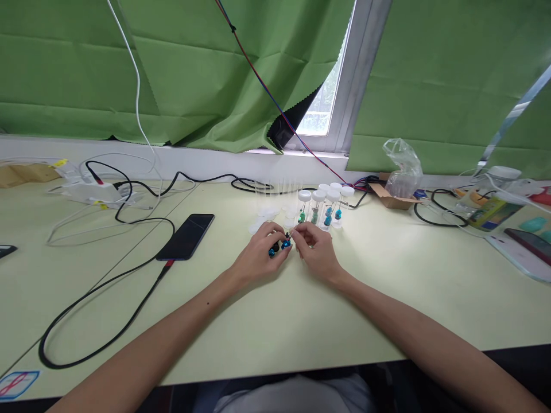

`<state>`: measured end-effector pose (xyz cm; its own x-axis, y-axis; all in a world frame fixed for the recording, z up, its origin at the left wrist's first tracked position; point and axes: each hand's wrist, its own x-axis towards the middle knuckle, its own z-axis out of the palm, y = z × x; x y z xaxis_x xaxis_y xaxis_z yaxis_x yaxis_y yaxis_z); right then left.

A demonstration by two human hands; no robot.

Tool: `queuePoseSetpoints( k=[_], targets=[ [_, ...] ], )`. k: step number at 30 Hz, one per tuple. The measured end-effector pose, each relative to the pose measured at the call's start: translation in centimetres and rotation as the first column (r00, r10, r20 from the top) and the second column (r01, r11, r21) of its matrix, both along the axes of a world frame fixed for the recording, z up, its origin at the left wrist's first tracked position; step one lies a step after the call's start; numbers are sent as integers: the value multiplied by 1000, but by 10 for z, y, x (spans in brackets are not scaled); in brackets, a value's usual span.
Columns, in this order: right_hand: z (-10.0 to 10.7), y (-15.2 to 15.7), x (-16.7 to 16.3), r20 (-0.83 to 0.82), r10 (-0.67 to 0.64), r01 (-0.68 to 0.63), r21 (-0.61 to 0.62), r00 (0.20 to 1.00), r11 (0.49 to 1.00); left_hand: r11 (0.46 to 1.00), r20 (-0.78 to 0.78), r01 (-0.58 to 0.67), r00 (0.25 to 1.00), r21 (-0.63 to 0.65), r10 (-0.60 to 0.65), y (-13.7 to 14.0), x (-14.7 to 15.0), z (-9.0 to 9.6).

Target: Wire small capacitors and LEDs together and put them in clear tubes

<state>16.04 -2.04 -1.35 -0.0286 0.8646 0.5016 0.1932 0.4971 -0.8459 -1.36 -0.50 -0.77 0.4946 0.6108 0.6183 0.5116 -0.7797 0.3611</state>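
Observation:
My left hand (264,250) is closed around small shiny blue and black pieces (286,244), over the middle of the table. Close beside it, my right hand (316,249) pinches a thin part at the upper end of the blue piece. The fingers hide much of it, so its exact kind is unclear. Just beyond the hands stand several clear tubes with white caps (305,195), holding small green and blue pieces (338,214) on thin stems. Left of these are several clear tubes without caps (287,198), upright and hard to make out.
A black phone (186,237) lies to the left, with a black cable (124,334) looping from it. A small cardboard box (392,199) holding a clear plastic bag (403,166) stands at the back right. More cables run along the wall; a second phone (529,246) is far right.

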Motion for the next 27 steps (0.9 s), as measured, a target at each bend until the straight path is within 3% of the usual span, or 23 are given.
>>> queuePoseSetpoints(
  k=[13,27],
  targets=[
    [2,1,0,-36,36,-38,-56,999,998,999,19,-35,999,-2,35,1,2,-3],
    [1,1,0,-20,103,-104,-98,995,990,987,154,-146,976,-64,154,3,1,4]
  ],
)
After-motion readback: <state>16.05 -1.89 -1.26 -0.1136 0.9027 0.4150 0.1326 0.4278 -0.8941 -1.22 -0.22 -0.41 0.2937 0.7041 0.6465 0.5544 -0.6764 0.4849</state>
